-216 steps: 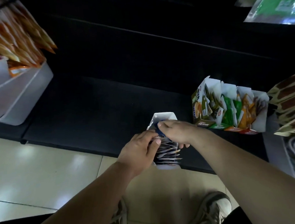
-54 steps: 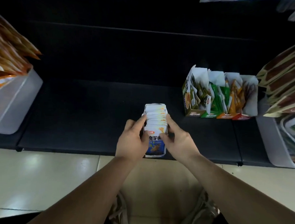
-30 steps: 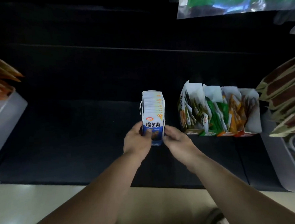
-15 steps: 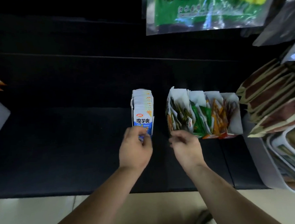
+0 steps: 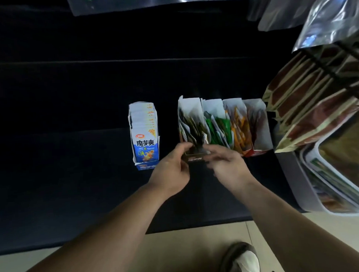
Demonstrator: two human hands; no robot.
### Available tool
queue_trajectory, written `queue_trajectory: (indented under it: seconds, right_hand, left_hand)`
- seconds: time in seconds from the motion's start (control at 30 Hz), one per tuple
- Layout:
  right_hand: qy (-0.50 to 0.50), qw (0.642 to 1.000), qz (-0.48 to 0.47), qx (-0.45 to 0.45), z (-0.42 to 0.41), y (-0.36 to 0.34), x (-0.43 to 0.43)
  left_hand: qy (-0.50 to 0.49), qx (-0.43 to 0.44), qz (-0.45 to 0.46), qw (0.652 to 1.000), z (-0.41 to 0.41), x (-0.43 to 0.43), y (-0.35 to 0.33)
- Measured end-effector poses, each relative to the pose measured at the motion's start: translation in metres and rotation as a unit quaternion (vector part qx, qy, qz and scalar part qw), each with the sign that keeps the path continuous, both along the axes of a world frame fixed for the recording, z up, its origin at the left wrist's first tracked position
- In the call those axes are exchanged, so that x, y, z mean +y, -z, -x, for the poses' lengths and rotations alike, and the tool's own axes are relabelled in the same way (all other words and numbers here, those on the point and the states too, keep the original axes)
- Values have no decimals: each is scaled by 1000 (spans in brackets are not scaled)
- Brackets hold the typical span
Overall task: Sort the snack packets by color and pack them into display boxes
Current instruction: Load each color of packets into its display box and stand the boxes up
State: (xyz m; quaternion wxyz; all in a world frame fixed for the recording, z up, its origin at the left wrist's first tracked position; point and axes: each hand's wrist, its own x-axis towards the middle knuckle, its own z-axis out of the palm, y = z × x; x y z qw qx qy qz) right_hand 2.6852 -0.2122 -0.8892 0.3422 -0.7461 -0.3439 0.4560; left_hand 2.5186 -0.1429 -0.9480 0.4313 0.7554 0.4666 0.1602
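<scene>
Well left of the grip, the blue box (image 5: 146,167) stands apart on the dark shelf (image 5: 72,161). Its blue packets (image 5: 143,121) are filed upright and even, so it looks finished. The left hand (image 5: 172,169) curls round the near left corner of the olive box (image 5: 194,158). The right hand (image 5: 227,164) pinches its near right corner, though the view blurs there. Held from both sides, the box can probably be drawn from its row. Right of the grip, the green box (image 5: 213,108), orange box (image 5: 234,106) and red box (image 5: 255,107) stand touching, their contents untidy.

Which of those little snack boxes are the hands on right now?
The dark olive box, leftmost in the row of four: left hand and right hand both grip its front end. The blue box stands alone, untouched.
</scene>
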Motion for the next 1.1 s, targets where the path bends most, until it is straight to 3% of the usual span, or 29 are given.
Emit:
queue_trajectory:
  seconds: [0.1, 0.33, 0.47, 0.57, 0.73, 0.97, 1.1]
  right_hand:
    - [-1, 1000, -23, 2, -4, -5, -2]
    - [-4, 998, -29, -50, 6, 6, -21]
    - [2, 995, -3, -98, 32, 9, -43]
    - [-4, 989, 34, -146, 55, 7, -64]
    - [33, 994, 62, -83, 86, -3, -101]
    - [22, 990, 107, -88, 110, -17, -130]
    - [39, 986, 134, -89, 100, -25, -118]
  left_hand:
    - [22, 26, -10, 999, -5, 0, 3]
    - [-18, -3, 28, 999, 6, -22, -8]
    - [-7, 35, -10, 999, 32, -61, -12]
    - [7, 46, 26, 999, 53, -93, -21]
    - [13, 95, 56, 994, 86, -140, -32]
    - [29, 87, 127, 988, 119, -184, -41]
    - [-85, 53, 99, 990, 112, -179, -50]
